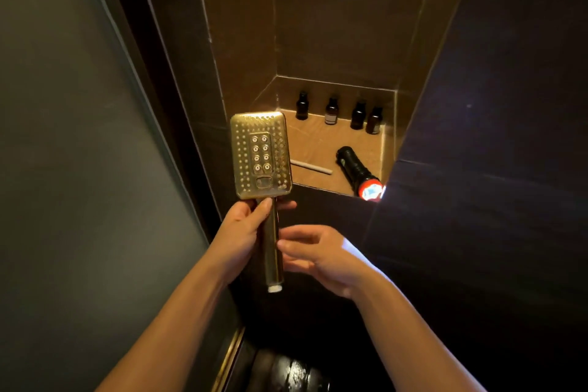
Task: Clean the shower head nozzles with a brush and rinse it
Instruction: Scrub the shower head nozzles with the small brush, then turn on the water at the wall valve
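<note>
- The gold shower head [261, 153] is at the centre of the frame, upright, with its nozzle face toward the camera and its threaded end bare.
- Left hand [245, 226]: grip clamped round the handle [274, 251] just under the head.
- Right hand [318, 254]: grip apart, fingers relaxed beside the lower handle, holding nothing.
- Niche shelf [318, 143], right of centre, holds four dark bottles [332, 111], one with a pale label too small to read, a lit torch [356, 169] and a pale rod [311, 166].

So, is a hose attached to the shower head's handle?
No, the shower head ends in a bare thread below the left hand.
</note>
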The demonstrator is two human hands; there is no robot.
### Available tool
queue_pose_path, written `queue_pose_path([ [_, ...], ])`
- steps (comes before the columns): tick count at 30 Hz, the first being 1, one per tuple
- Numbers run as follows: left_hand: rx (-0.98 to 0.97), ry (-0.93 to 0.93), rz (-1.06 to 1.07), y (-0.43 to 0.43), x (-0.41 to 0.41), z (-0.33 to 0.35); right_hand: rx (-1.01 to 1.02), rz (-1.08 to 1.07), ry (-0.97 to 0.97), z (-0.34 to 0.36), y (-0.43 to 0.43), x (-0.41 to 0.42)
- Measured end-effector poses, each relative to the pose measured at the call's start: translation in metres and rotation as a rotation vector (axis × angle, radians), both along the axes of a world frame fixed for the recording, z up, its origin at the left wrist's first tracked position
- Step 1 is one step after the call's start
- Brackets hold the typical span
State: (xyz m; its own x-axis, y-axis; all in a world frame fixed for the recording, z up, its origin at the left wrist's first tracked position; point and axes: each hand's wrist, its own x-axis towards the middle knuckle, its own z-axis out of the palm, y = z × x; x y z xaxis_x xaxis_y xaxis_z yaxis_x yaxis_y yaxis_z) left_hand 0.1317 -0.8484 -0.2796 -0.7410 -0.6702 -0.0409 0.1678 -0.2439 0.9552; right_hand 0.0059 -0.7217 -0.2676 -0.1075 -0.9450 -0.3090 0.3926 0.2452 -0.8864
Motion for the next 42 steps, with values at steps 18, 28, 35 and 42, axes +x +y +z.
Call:
queue_pose_path([
  [18,0.073,-0.039,-0.831,0.167,-0.020,-0.016,0.086,-0.876,0.188,-0.024,0.215,0.106],
  [28,0.161,-0.081,-1.211,0.383,-0.039,-0.019,0.165,-1.244,0.110,-0.022,0.420,0.149],
  [35,0.249,-0.152,-1.264,0.520,-0.025,-0.034,0.242,-1.300,0.096,-0.027,0.557,0.179],
  [42,0.330,-0.172,-1.317,0.596,-0.032,-0.032,0.223,-1.466,0.092,-0.018,0.629,0.191],
])
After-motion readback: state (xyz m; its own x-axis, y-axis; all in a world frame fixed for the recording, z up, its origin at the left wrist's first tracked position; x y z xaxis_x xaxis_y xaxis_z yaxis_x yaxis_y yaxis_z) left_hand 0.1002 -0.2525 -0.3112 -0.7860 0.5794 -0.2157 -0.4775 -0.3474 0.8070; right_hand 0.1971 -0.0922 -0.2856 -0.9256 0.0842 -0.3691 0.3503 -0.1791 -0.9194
